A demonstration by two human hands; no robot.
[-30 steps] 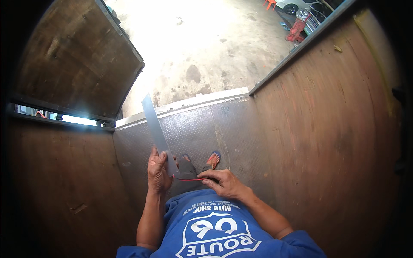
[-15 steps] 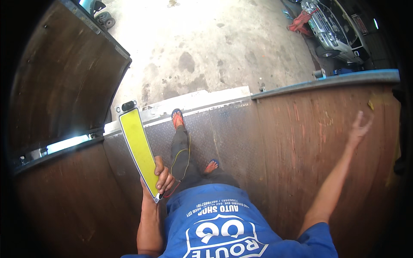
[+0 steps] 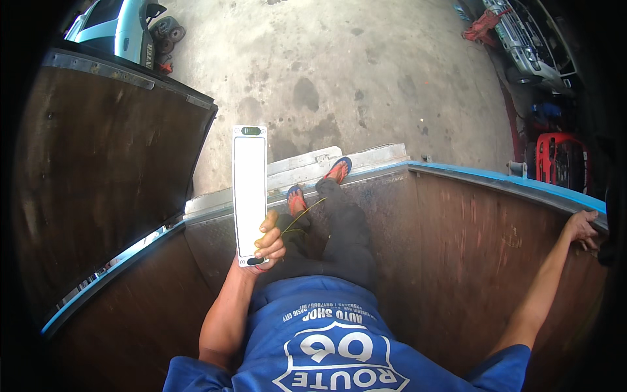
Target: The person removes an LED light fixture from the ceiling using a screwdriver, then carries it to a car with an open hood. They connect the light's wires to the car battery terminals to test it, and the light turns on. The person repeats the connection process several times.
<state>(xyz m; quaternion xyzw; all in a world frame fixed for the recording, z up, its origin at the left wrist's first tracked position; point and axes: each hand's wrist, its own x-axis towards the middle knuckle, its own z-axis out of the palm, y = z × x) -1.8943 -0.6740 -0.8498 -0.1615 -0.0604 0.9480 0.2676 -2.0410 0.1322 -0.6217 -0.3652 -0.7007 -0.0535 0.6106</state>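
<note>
My left hand (image 3: 268,240) is closed around the lower end of a long LED light panel (image 3: 249,189), thumb across its front. The panel stands upright in front of my legs, and its face glows solid white inside a pale frame with a dark oval piece at each end. A thin yellow wire (image 3: 305,213) runs from near my left hand across my legs. Out at the far right, my right hand (image 3: 580,228) is curled over the blue-trimmed edge (image 3: 522,185) of the brown side panel; some of its fingertips are hidden or dim.
A large dark brown panel (image 3: 117,144) stands open on the left. My sandalled feet (image 3: 337,171) are by a pale metal sill (image 3: 307,167). Beyond lies stained concrete (image 3: 366,72). Vehicles stand at both sides: a light blue one (image 3: 114,29), a silver one (image 3: 522,46), a red car part (image 3: 560,166).
The panel's face has turned from yellow to bright white, and it is more upright and farther right. My right hand has gone from open in the air to the edge. My feet have stepped forward.
</note>
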